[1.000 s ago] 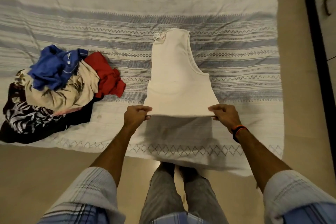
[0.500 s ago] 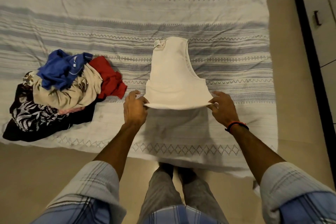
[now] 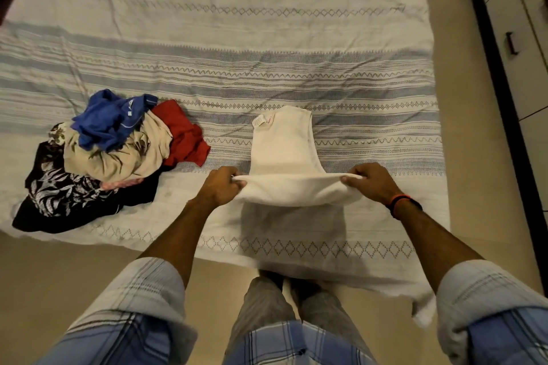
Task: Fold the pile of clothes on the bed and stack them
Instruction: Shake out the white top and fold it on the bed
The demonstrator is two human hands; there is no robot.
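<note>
While the left hand [image 3: 221,187] and right hand [image 3: 370,184] each pinch a hem corner, the white sleeveless vest [image 3: 284,154] between them sags, seemingly light and limp; its corners suit gripping.

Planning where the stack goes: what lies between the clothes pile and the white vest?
Only bare striped bedsheet between the clothes pile and white vest, per the head view.
</note>
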